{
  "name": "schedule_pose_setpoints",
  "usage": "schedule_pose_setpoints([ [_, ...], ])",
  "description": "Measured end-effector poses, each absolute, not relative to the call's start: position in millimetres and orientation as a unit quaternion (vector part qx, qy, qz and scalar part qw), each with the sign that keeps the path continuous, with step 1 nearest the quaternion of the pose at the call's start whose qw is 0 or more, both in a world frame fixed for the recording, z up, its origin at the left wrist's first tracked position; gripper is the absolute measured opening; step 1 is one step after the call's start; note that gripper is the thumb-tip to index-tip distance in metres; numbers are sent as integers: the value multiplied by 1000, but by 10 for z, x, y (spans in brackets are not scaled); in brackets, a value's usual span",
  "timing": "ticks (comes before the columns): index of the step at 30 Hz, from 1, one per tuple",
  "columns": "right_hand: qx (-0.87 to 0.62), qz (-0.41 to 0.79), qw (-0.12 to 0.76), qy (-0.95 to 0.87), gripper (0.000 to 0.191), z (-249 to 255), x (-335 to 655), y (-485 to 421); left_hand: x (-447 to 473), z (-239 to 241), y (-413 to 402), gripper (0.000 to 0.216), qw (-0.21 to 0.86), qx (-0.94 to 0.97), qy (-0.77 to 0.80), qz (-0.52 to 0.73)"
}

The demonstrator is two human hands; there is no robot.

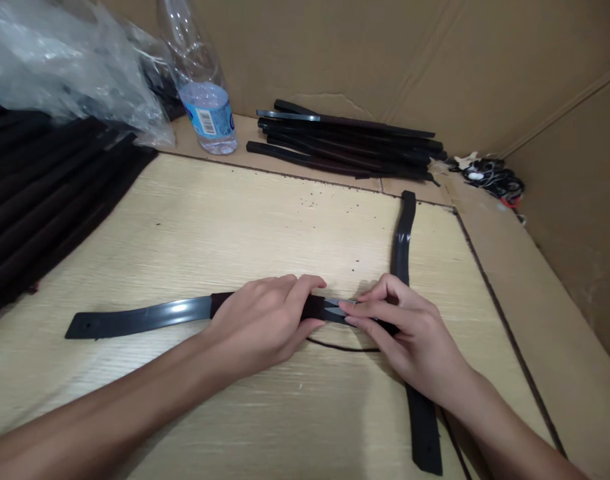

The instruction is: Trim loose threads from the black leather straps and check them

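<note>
A long black strip with a glossy curved face and a hole near its left end lies crosswise on the table. A dark sleeve wraps its middle. My left hand is closed over this sleeved part, fingers and thumb at its far and near edges. At the right end of the sleeve, my right hand pinches a small tool with two pointed grey tips, which touch or overlie the strip; my fingers hide the rest. A thin black cord curves out beneath the hands.
Another black strip runs lengthwise under my right hand. Behind stand a plastic bottle and a pile of black strips. Many dark strips and clear plastic bags lie left. Tangled scraps sit by the cardboard wall.
</note>
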State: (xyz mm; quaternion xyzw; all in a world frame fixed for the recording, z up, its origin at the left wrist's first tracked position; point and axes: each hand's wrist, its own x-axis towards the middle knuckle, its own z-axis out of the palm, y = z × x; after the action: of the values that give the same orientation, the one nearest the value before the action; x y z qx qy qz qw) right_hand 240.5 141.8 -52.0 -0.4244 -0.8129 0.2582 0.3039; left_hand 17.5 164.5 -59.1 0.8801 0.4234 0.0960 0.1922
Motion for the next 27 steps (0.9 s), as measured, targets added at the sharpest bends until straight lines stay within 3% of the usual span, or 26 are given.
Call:
schedule_pose_setpoints([
  [27,-423,240,296,-822,25,-481,2437,1437,186,-582,1644,36,205,876,426,89],
])
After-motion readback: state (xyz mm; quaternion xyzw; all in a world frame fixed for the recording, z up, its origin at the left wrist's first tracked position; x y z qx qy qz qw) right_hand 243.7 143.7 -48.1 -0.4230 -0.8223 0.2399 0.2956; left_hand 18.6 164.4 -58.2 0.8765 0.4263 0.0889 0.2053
